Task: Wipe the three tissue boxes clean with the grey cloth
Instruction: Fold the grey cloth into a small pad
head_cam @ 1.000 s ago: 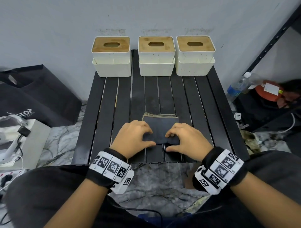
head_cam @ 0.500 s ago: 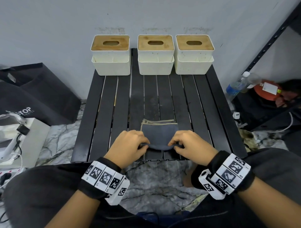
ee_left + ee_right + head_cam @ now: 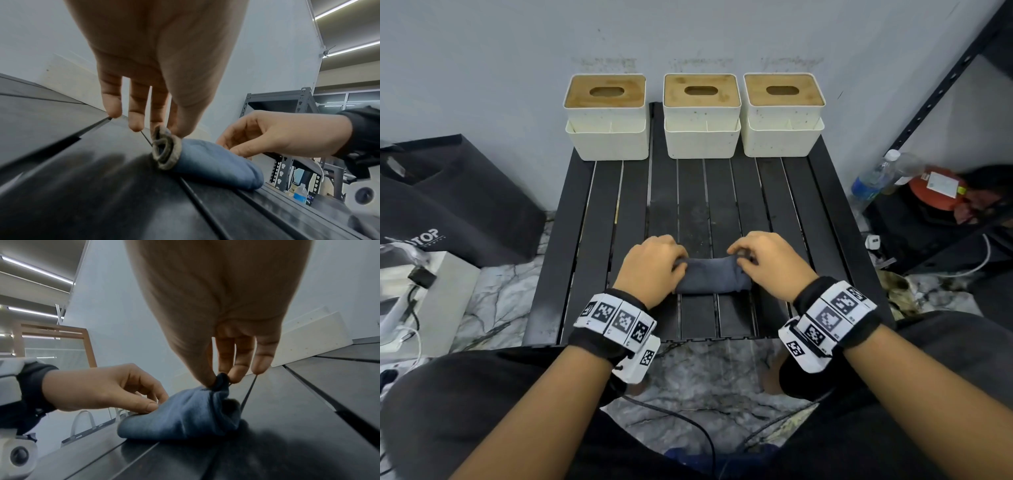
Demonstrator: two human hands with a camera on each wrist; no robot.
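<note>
Three cream tissue boxes with wooden lids stand in a row at the far edge of the black slatted table (image 3: 592,240): left box (image 3: 606,116), middle box (image 3: 702,114), right box (image 3: 782,113). The grey cloth (image 3: 710,281) lies folded over near the table's front edge. My left hand (image 3: 654,265) pinches the cloth's left end (image 3: 164,149) between thumb and fingers. My right hand (image 3: 767,260) pinches its right end (image 3: 221,382) the same way. Both pinched ends are raised a little while the cloth's middle (image 3: 216,164) rests on the slats.
A dark bag (image 3: 448,205) and a white device (image 3: 410,294) sit on the marble floor to the left. A water bottle (image 3: 873,178), an orange item (image 3: 935,188) and a black metal rack (image 3: 945,85) are to the right. My knees frame the table's front edge.
The cloth, flat and square a second ago, has been folded away from me into a narrow band. Both hands shifted to its ends and lifted them slightly.
</note>
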